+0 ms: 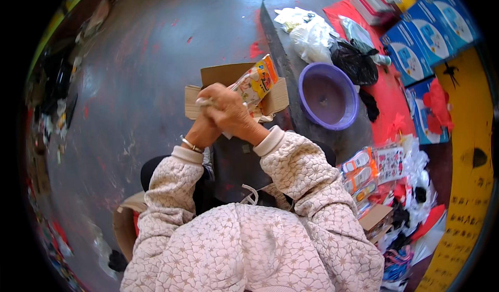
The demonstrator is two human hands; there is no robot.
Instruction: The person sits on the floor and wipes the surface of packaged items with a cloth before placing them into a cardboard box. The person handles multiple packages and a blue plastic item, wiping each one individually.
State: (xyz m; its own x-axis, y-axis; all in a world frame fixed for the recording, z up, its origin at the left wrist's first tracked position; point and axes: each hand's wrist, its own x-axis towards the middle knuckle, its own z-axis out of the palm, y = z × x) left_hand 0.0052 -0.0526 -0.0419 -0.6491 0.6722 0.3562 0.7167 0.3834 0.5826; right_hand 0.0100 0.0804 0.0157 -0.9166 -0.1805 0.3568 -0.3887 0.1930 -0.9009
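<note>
In front of me my two hands are together, crossed over a cardboard box [275, 95] with raised flaps. My right hand [230, 109] is closed and lies over the left; a small pale bit shows at its fingers, too little to name. My left hand [201, 130], with a bangle [191, 144] at the wrist, is mostly covered, and its fingers are hidden. An orange and yellow printed plastic packet [255, 83] leans up out of the box, close against my right hand. Whether either hand touches the packet is hidden.
Right of the box stands a purple basin [328, 96] of murky water, with white plastic bags [312, 36] and a black bag [354, 63] behind it. Blue printed cartons [432, 34] line the right side. Packaged goods [359, 171] lie at lower right; another cardboard box [125, 229] is lower left.
</note>
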